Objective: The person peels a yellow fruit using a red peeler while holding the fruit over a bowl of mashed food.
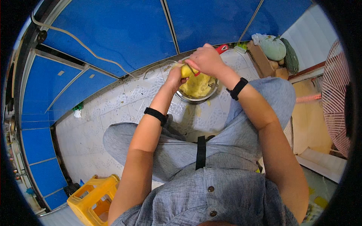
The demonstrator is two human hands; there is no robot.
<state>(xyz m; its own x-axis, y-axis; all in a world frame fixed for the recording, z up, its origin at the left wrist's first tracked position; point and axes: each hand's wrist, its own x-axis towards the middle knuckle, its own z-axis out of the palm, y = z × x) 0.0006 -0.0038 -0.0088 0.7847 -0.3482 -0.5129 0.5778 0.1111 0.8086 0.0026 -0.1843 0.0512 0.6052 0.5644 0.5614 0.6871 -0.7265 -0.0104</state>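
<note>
My left hand (176, 75) grips a peeled yellow potato or similar vegetable (186, 71) above a round metal bowl (195, 99). Closed around a red-handled peeler (222, 49) is my right hand (206, 60); the peeler's handle sticks out past the fist, and its head lies against the vegetable's right side. Yellow peelings or pieces (196, 87) fill much of the bowl, which stands on the tiled floor between my knees. The fingers partly hide the peeler's blade.
Blue cabinet doors (209, 22) rise beyond the bowl, with a pale cable hanging before them. At the right are a cardboard box (258, 60), a pale green gourd (273, 48), a dark green squash (290, 56) and a fan (335, 99). A yellow plastic stool (90, 197) stands lower left.
</note>
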